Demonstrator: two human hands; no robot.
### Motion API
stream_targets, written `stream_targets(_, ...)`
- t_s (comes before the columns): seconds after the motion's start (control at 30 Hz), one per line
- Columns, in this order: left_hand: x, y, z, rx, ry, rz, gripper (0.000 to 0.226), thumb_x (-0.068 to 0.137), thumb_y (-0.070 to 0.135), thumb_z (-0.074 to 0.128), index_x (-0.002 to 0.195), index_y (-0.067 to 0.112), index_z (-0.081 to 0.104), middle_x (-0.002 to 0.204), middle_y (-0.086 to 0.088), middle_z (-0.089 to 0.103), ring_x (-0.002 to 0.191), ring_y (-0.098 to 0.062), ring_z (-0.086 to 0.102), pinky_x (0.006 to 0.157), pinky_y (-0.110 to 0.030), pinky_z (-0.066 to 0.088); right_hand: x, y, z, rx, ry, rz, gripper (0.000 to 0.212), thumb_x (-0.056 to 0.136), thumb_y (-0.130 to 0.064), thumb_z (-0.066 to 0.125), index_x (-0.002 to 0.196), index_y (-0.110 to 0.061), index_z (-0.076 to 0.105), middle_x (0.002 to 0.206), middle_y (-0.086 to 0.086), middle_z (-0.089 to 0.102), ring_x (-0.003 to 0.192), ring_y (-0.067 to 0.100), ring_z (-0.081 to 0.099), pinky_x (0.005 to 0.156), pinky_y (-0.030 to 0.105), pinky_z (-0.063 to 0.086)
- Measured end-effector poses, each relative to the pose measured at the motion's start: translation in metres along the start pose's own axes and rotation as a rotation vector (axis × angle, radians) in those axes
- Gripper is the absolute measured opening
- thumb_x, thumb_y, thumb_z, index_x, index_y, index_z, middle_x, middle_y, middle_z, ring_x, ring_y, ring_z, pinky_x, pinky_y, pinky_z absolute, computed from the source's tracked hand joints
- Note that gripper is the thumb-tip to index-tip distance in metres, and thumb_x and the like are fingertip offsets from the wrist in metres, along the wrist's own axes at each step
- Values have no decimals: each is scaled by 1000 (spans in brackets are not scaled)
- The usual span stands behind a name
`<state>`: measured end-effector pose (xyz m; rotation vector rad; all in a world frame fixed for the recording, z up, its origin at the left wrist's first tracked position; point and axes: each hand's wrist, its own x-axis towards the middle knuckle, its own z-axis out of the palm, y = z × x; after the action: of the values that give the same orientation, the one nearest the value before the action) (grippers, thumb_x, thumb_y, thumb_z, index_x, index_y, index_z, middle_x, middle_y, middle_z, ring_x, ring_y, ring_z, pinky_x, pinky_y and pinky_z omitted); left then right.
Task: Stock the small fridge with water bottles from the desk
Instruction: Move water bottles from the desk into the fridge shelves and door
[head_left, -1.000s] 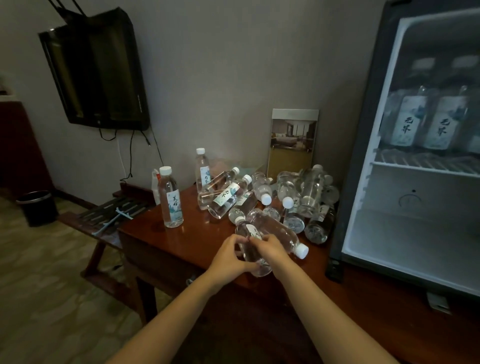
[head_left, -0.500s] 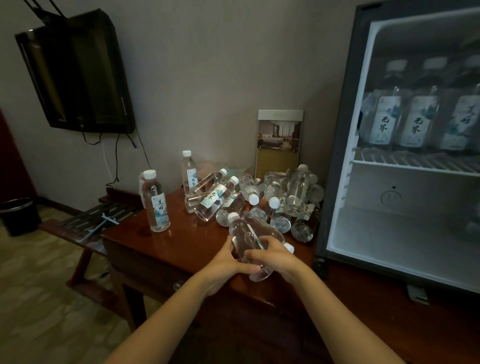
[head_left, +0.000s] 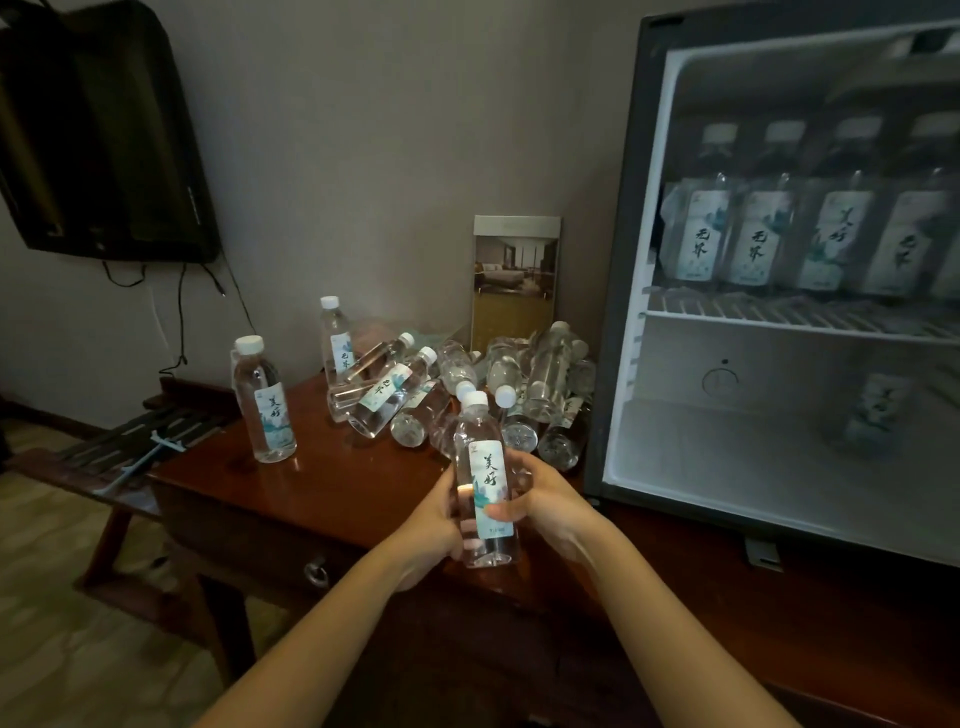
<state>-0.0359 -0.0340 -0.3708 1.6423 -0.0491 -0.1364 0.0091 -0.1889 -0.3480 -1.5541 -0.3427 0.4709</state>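
A water bottle (head_left: 485, 483) stands upright, cap up, over the front edge of the surface (head_left: 332, 483). The left hand (head_left: 434, 525) and right hand (head_left: 545, 499) both curl their fingers (head_left: 521, 479) round its labelled middle. The open fridge (head_left: 618, 312) lies to the right, nearer the right hand; its lower compartment (head_left: 727, 457) looks the likelier spot, reached by a sideways carry

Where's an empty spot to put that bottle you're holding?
For the held clear plastic bottle: the white fridge floor below the wire shelf is bare left of one blurry bottle. The brown wooden desk is bare between the upright clear bottle and the left hand. The shelf's bottle row and the tumbled bottle pile are crowded.
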Motion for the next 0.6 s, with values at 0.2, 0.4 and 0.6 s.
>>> stream_targets(0.2, 2, 11, 19, 99, -20, 87, 92, 70, -11, 64, 142, 34, 29, 122, 1, 59, 109, -16, 61, 80, -36, 55, -19, 0, -15, 17, -35, -27, 85, 67, 16, 69, 128, -35, 38, 122, 7, 59, 112, 26, 59, 90, 44, 53)
stream_targets(0.4, 14, 15, 50, 122, -62, 97, 87, 75, -8, 64, 141, 36, 30, 127, -1, 54, 114, -18, 57, 90, -45, 53, -43, -2, -37, -60, 8, -115, 98, 66, 12, 73, 136, -38, 26, 124, -1, 56, 115, 18, 56, 91, 37, 52)
stream_targets(0.6, 28, 34, 93, 143, -221, 183, 104, 64, -32, 42, 137, 41, 26, 124, 1, 56, 112, -12, 59, 78, -30, 55, -66, 5, -78, -63, 220, -100, 89, 63, 6, 75, 136, -27, 35, 117, 4, 62, 109, 19, 60, 88, 33, 52)
